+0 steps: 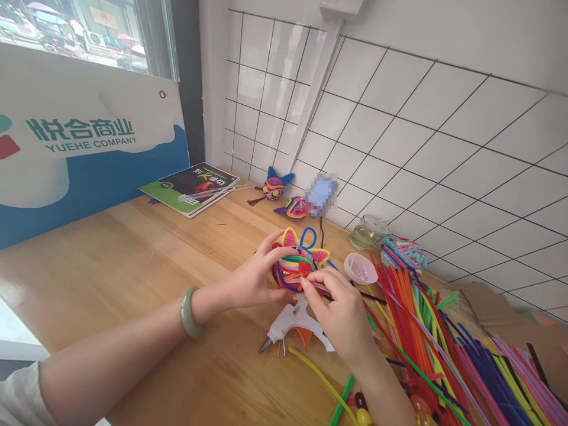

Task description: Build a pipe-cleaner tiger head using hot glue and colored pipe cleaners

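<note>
In the head view, the ball, wound in many colours with yellow-edged ears and a blue loop on top, is held just above the desk. The left hand has its grip curved around one side, fingers over the top and thumb below. The right hand has thumb and forefinger drawn close together at the front; I cannot tell whether they pinch a strand. Below lies a white glue gun, its red light showing. Just beyond the right hand stands a pink bowl of small bits; pipe cleaners spread to the right. Two figures sit near the wall.
</note>
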`<state>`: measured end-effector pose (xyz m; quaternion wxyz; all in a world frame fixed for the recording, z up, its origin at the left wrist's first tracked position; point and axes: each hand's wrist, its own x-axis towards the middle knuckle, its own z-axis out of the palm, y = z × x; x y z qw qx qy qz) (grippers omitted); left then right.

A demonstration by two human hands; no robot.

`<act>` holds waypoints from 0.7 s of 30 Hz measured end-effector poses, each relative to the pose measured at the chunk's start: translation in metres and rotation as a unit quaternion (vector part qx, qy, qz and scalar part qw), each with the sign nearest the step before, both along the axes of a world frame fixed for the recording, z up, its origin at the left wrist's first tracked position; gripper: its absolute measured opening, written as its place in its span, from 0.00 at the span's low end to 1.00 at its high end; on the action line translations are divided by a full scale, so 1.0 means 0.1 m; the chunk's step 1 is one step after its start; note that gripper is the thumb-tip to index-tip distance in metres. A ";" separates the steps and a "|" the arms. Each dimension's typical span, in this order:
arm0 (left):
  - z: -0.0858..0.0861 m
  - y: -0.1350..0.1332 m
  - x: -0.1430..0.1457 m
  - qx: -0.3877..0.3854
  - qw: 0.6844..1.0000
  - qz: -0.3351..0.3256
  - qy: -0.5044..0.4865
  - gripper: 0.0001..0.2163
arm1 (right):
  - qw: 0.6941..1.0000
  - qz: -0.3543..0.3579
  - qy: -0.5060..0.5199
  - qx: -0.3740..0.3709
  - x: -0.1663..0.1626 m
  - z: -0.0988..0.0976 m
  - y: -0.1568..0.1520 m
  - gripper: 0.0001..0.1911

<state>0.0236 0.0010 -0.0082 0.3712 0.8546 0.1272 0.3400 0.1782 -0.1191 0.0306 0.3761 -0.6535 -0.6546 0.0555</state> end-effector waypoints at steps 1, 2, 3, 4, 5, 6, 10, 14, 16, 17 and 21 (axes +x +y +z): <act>0.00 0.00 0.00 -0.002 1.000 -0.001 -0.003 0.31 | 1.000 0.002 -0.002 -0.001 0.01 0.00 0.00 0.07; 0.00 0.00 0.00 -0.005 1.000 -0.004 -0.003 0.30 | 1.000 0.005 -0.006 -0.001 0.02 0.00 0.00 0.07; 0.00 0.00 0.00 -0.008 1.000 -0.006 -0.004 0.31 | 1.000 0.008 -0.011 -0.001 0.02 0.00 0.00 0.07; 0.00 0.00 0.00 -0.011 1.000 -0.009 -0.005 0.31 | 1.000 0.011 -0.014 0.001 0.03 0.00 0.00 0.07; 0.00 0.00 0.00 -0.013 1.000 -0.014 -0.006 0.31 | 1.000 0.015 -0.017 0.002 0.03 0.00 0.00 0.07; 0.01 0.00 0.00 -0.015 1.000 -0.020 -0.009 0.31 | 1.000 0.019 -0.017 0.002 0.03 0.01 0.00 0.07; 0.01 0.01 0.00 -0.012 0.999 -0.036 -0.030 0.31 | 0.999 0.031 -0.009 -0.011 0.04 0.03 -0.01 0.07; 0.00 0.02 0.01 -0.005 0.998 -0.045 -0.041 0.30 | 0.999 0.041 -0.002 -0.018 0.05 0.05 -0.01 0.06; -0.01 0.02 0.01 -0.006 0.998 -0.046 -0.043 0.30 | 0.999 0.044 0.003 -0.028 0.05 0.06 -0.01 0.07; -0.02 0.03 0.01 -0.005 0.998 -0.045 -0.044 0.30 | 0.998 0.047 0.007 -0.035 0.05 0.07 -0.02 0.07; -0.05 0.04 0.02 -0.001 0.998 -0.043 -0.051 0.30 | 0.995 0.060 0.041 -0.071 0.05 0.11 -0.04 0.09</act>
